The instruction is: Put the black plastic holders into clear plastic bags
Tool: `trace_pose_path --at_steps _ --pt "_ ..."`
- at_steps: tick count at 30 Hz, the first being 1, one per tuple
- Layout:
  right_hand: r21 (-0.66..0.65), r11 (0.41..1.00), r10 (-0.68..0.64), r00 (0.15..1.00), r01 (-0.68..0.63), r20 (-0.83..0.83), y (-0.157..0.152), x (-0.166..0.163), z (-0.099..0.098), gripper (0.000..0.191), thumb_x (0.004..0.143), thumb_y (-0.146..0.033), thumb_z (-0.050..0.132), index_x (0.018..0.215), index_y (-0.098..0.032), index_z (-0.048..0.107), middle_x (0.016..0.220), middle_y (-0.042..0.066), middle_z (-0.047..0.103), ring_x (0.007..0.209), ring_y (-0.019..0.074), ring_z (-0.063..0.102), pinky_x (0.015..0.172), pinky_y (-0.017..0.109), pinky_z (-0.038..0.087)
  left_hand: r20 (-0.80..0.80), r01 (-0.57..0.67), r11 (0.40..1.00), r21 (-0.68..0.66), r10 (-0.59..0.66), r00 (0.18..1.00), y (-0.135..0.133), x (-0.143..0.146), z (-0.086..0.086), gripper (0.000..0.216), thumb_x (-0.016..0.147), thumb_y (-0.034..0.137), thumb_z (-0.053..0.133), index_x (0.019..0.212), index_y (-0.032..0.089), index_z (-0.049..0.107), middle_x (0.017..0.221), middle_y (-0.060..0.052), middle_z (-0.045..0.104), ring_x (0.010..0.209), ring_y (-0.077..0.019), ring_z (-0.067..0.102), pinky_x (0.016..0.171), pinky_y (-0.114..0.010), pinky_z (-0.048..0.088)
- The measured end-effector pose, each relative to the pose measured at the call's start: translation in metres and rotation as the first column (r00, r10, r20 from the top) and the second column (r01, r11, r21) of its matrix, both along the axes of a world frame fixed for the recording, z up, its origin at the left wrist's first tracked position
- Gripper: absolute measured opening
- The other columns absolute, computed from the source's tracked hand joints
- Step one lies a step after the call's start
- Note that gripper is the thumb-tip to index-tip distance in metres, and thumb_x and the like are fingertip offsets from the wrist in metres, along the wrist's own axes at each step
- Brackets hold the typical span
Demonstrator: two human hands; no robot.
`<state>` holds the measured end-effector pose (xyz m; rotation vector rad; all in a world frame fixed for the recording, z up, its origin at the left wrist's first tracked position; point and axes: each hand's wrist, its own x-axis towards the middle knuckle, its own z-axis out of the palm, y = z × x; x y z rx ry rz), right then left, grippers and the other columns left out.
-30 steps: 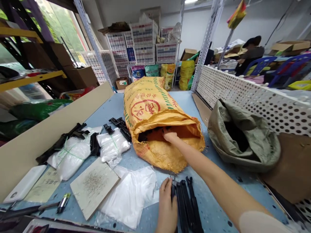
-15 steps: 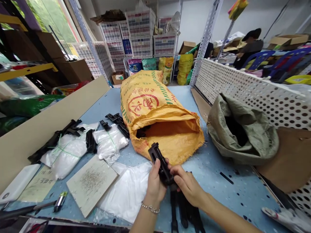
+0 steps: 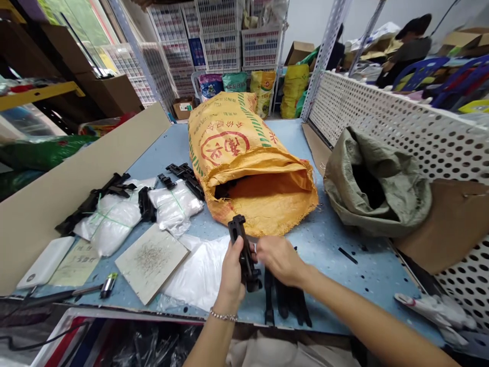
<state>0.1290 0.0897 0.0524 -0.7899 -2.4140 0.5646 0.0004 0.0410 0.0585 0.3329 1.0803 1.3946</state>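
My left hand (image 3: 232, 270) is wrapped round a long black plastic bracket (image 3: 244, 255) with slots, held tilted above the front of the bench. Beside it, my right hand (image 3: 280, 260) is closed, and a short dark strap (image 3: 252, 238) runs from the bracket into its fingers. Several black straps (image 3: 292, 300) lie on the bench under my right hand. Just beyond the bracket, the open mouth of a yellow woven sack (image 3: 271, 204) faces me, with dark parts inside. A stack of clear plastic bags (image 3: 196, 275) lies left of my left hand.
On the left are tied plastic bundles (image 3: 114, 224), black parts (image 3: 187, 176), a square plate (image 3: 153, 260) and a hammer (image 3: 69, 294). A green-grey sack (image 3: 382, 199) and a white glove (image 3: 435, 308) are on the right, beside a perforated panel (image 3: 374, 112). A person sits beyond.
The view has tipped downward. My right hand has moved from the bracket's lower end up to its right side, with a strap now showing between. My left hand keeps holding the bracket.
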Motion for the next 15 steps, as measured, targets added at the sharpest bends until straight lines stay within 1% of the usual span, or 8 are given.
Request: trace_pose_path --at_steps 2,3,5,7,8,10,12,15 --pt "0.179 0.982 0.052 0.999 -0.053 0.011 -0.021 0.001 -0.011 0.051 0.099 -0.05 0.022 0.077 -0.018 0.055 0.075 0.007 0.062 0.07 0.0188 0.054 0.065 0.031 0.037 -0.016 0.011 1.0 -0.015 -0.011 1.0 0.002 -0.005 -0.001 0.048 0.073 0.059 0.065 0.08 0.013 0.058 0.071 -0.003 0.06 0.058 -0.0115 0.057 0.056 -0.022 0.046" --pt "0.227 0.973 0.047 0.999 -0.05 0.02 -0.028 0.001 -0.017 0.05 0.098 -0.05 0.023 0.076 -0.018 0.055 0.074 0.008 0.062 0.068 0.019 0.054 0.064 0.032 0.036 -0.048 0.015 1.0 -0.008 -0.016 0.999 0.003 -0.007 -0.002 0.049 0.073 0.059 0.064 0.084 0.012 0.059 0.072 -0.003 0.061 0.058 -0.0119 0.058 0.056 -0.023 0.046" --pt "0.186 0.981 0.052 0.997 -0.063 0.061 -0.033 0.0 -0.023 0.049 0.099 -0.047 0.024 0.073 -0.018 0.054 0.068 0.006 0.06 0.063 0.0173 0.052 0.061 0.03 0.035 -0.156 -0.03 0.999 0.018 0.033 0.987 0.004 -0.011 -0.006 0.053 0.072 0.056 0.068 0.105 0.016 0.057 0.079 -0.002 0.062 0.059 -0.0125 0.06 0.057 -0.024 0.048" --pt "0.019 0.995 0.098 0.989 -0.101 0.107 -0.021 -0.001 -0.021 0.05 0.1 -0.047 0.022 0.072 -0.019 0.053 0.066 0.003 0.059 0.06 0.0148 0.052 0.059 0.027 0.035 -0.273 -0.109 0.993 0.036 0.115 0.955 0.002 -0.017 -0.016 0.066 0.072 0.048 0.071 0.126 0.024 0.044 0.091 -0.002 0.063 0.068 -0.0153 0.065 0.064 -0.027 0.051" --pt "-0.073 0.993 0.103 0.987 -0.094 0.12 -0.009 -0.004 -0.017 0.05 0.1 -0.046 0.02 0.073 -0.02 0.053 0.067 0.002 0.059 0.06 0.0139 0.052 0.06 0.026 0.036 -0.312 -0.122 0.992 0.031 0.125 0.942 -0.001 -0.019 -0.023 0.069 0.072 0.045 0.072 0.131 0.026 0.041 0.098 -0.003 0.063 0.077 -0.0178 0.067 0.072 -0.03 0.053" --pt "-0.203 0.978 -0.005 0.986 0.04 0.166 0.027 -0.013 -0.005 0.05 0.101 -0.044 0.016 0.077 -0.021 0.054 0.072 0.001 0.062 0.065 0.0133 0.056 0.063 0.024 0.038 -0.373 -0.078 0.997 -0.006 0.07 0.925 -0.01 -0.02 -0.039 0.063 0.074 0.04 0.07 0.13 0.023 0.046 0.111 -0.008 0.063 0.101 -0.0237 0.064 0.09 -0.037 0.049" --pt "-0.226 0.93 -0.224 0.934 0.291 0.28 0.07 -0.033 0.006 0.045 0.101 -0.042 0.018 0.088 -0.021 0.055 0.083 0.003 0.065 0.077 0.0153 0.06 0.07 0.025 0.04 -0.447 0.009 0.999 -0.031 -0.022 0.894 -0.022 -0.014 -0.056 0.053 0.075 0.036 0.068 0.124 0.02 0.054 0.127 -0.012 0.059 0.123 -0.028 0.052 0.107 -0.041 0.036" --pt "-0.21 0.893 -0.309 0.883 0.397 0.353 0.126 -0.081 0.012 0.037 0.099 -0.042 0.026 0.105 -0.019 0.055 0.102 0.01 0.067 0.092 0.0225 0.062 0.076 0.03 0.041 -0.617 0.094 0.996 -0.007 -0.078 0.783 -0.034 0.002 -0.072 0.05 0.078 0.033 0.064 0.126 0.02 0.056 0.145 -0.012 0.044 0.139 -0.0282 0.032 0.117 -0.042 0.017"
